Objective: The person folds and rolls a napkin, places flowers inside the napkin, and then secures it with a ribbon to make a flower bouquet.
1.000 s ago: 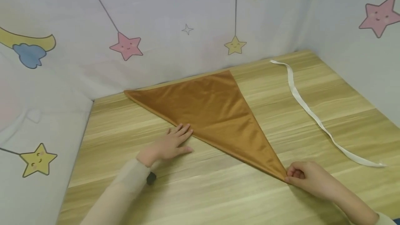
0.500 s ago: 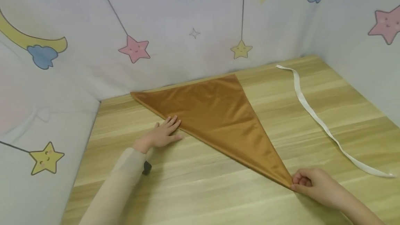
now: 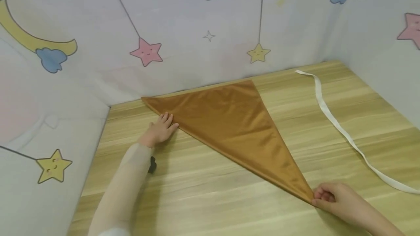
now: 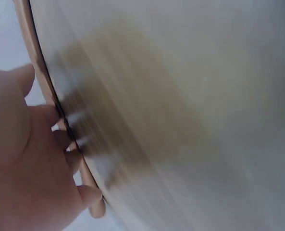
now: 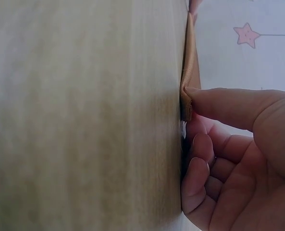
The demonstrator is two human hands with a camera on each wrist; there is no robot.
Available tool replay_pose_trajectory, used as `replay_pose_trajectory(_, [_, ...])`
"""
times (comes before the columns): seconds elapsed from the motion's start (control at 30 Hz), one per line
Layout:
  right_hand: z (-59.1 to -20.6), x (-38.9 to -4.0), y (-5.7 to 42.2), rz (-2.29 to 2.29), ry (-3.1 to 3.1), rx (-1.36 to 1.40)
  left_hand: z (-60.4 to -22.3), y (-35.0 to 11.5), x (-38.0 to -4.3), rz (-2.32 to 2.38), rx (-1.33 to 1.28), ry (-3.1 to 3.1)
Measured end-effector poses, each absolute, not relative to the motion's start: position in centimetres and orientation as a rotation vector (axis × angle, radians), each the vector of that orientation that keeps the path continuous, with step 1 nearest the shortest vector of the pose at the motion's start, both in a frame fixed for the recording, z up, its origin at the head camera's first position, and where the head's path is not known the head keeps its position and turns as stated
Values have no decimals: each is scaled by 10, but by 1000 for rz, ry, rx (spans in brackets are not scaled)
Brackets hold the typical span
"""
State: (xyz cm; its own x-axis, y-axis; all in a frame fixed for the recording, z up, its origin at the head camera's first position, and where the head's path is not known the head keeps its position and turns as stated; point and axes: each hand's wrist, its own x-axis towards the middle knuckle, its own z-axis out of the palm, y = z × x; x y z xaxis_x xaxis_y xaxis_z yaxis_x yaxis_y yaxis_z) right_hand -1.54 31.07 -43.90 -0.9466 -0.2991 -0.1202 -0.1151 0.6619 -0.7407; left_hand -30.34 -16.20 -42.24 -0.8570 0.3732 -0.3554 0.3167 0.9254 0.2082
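A shiny brown cloth (image 3: pixel 223 119), folded into a triangle, lies flat on the wooden table, its long folded edge facing the person. My left hand (image 3: pixel 159 130) rests on that fold near the far left corner, fingers extended over the cloth. In the left wrist view the fingertips of the left hand (image 4: pixel 31 144) lie along the cloth's edge (image 4: pixel 42 72). At the near right corner my right hand (image 3: pixel 339 201) pinches the cloth's tip. The right wrist view shows the thumb and index finger of the right hand (image 5: pixel 238 144) at the cloth's corner (image 5: pixel 188 96), other fingers curled.
A white ribbon (image 3: pixel 338 126) stretches in a loose curve across the right side of the wood-grain table (image 3: pixel 203 192). White fabric walls (image 3: pixel 183 17) printed with stars and moons stand along the back and both sides. A small black object (image 3: pixel 152 165) shows beside the left cuff.
My left hand has slid along the folded edge toward the far left corner. My right hand keeps its pinch on the near corner. The head view has shifted slightly.
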Motion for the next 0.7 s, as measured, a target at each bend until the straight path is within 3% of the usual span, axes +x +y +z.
replay_pose_trajectory(0.7, [-448,-15,314,-1158,2622,-372,-416,-188,-361,176,285,2680])
